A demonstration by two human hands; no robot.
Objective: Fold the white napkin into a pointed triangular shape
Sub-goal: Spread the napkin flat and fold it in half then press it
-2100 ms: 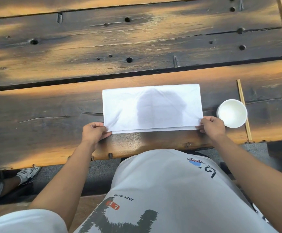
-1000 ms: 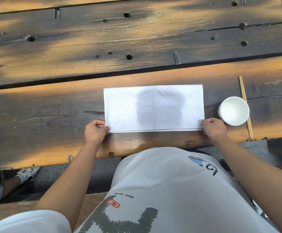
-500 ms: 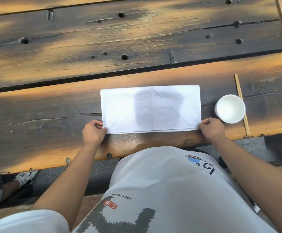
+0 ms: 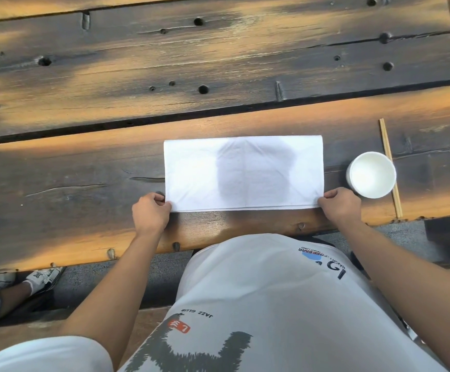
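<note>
Napkin [image 4: 244, 173] lies flat, near edges now aligned; left hand [image 4: 150, 210] and right hand [image 4: 339, 205] pinch its near corners. Half-fold complete; diagonal folds next.

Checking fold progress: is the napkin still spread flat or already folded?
Folded once into a rectangle: the napkin shows doubled edges along its near side on the table. No triangle yet.

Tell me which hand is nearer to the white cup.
Right. The right hand pinches the napkin's near right corner, just beside the white cup; the left hand holds the opposite corner, a napkin's length away.
</note>
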